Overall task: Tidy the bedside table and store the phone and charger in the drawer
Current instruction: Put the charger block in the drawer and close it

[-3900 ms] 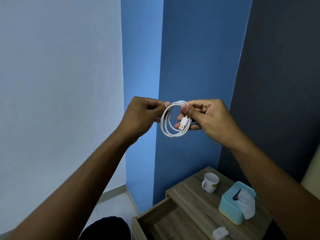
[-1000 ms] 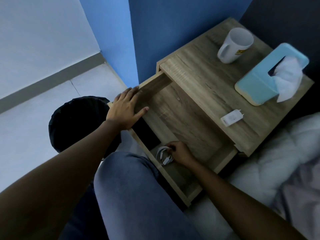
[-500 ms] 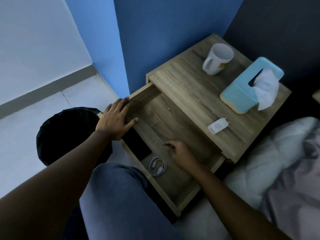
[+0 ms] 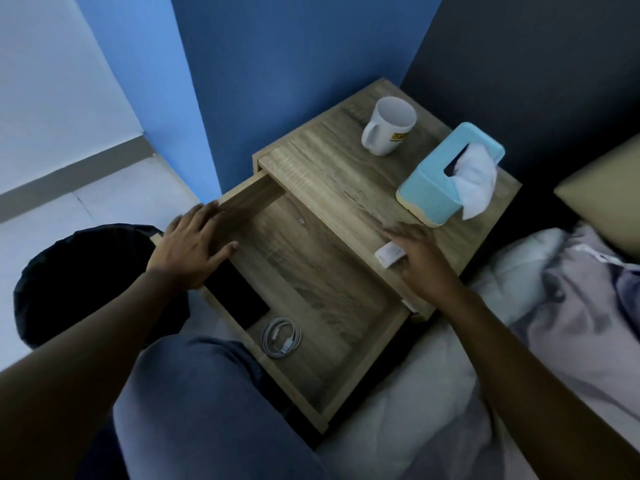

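1. Drawer (image 4: pixel 349 382) is pulled wide out of the bedside table (image 4: pixel 332 174), so things can be dropped inside from above.

2. Left hand (image 4: pixel 188 249) lies flat with fingers spread on the far left corner of the drawer. It grips nothing. My guess is it keeps the drawer from sliding while the other hand works.

3. Phone (image 4: pixel 239 299) lies dark and flat inside the drawer, along its left wall, just below the left hand. It looks put away.

4. Charging cable (image 4: pixel 281 337) is rolled into a small ring, so it takes little room and will not tangle. It sits on the drawer floor just beside the phone's near end.

5. Charger plug (image 4: pixel 388 254) is the white block on the tabletop, right at the edge above the drawer. It is not in the drawer yet.

6. Right hand (image 4: pixel 415 256) reaches over the drawer to that plug. Its fingers are loose and spread, lying on or just over the plug. I cannot tell if it has a hold on it yet.

7. White mug (image 4: pixel 389 128) stands upright at the back of the tabletop, far from the drawer. The blue tissue box (image 4: pixel 436 181) sits beside it, nearer the right hand. Both seem meant to stay on top.

8. Next step, I think: pinch the plug, put it in the drawer near the cable, then push the drawer shut.
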The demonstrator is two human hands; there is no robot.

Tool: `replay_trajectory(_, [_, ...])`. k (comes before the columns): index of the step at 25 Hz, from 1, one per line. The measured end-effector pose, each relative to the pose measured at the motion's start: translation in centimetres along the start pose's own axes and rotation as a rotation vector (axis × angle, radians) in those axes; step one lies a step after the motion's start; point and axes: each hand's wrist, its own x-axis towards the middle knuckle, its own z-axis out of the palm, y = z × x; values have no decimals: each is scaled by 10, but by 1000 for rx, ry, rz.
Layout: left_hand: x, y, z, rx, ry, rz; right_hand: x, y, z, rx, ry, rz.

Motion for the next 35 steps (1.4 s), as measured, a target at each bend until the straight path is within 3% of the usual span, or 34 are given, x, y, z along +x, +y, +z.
replay_trajectory(4, [-1,2,-2,-12,17,-17,-4,-7,-1,18,8,-33])
replay_trajectory(7, [-3,4,-5,-17,1,-18,-19,-47,16,65,-158,-117])
replay_trajectory(12, [-2,5,-7,-18,-10,-17,-44,-82,84,-72,-503,-277])
replay_trajectory(20, [-2,4,-4,-32,5,-22,-60,-84,144,-352,-642,-434])
replay_trajectory(30, [4,7,-5,-85,37,-32,-51,-80,175,-504,-636,-379])
replay_trajectory(32, [10,11,-5,-111,50,-41,-44,-80,164,-439,-623,-345])
replay_trajectory(35, [25,18,-3,-107,86,-49,-33,-82,136,-116,-476,-220])
